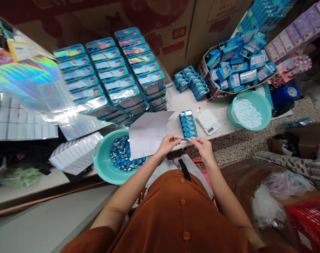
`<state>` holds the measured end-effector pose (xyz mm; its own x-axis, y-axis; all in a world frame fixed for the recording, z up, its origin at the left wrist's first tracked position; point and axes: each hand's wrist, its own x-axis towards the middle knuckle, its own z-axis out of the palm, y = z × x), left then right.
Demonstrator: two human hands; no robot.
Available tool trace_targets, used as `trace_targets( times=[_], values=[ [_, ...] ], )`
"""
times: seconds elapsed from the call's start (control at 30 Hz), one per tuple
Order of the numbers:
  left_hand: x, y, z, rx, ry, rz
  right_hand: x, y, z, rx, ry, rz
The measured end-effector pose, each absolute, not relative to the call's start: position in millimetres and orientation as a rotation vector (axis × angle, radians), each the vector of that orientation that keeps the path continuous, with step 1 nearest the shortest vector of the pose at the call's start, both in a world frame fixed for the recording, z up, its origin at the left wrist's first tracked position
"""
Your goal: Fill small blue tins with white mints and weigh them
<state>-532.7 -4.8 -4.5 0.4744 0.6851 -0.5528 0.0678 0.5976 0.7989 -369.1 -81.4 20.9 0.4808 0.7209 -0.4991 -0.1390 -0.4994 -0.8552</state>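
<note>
My left hand [168, 145] and my right hand [203, 147] meet near the table's front edge, fingertips pinched on the two ends of a small shiny strip [185, 140]. Just beyond the strip stands a row of small blue boxes [188, 123]. A white digital scale [208, 122] lies to the right of that row. Left of my hands, a white sheet [149, 135] partly covers a teal basin [100, 165] that holds blue and silver round pieces [123, 154].
Stacks of wrapped blue packs [123, 70] rise at the back left. A carton [211, 84] full of blue boxes stands at the back right, beside a teal basin [266, 112] of white pieces. A red crate [310, 218] sits at the lower right.
</note>
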Motion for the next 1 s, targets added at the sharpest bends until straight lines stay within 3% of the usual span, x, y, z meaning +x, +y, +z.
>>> trace_targets(
  times=[0.47,1.0],
  values=[
    [-458,-17,-120,0.91,1.351,0.535,-302,-65,-123,-2.099,-0.648,0.994],
    [-452,-17,-140,0.915,1.398,0.58,-296,-59,-137,-2.223,-0.831,0.914]
  ],
)
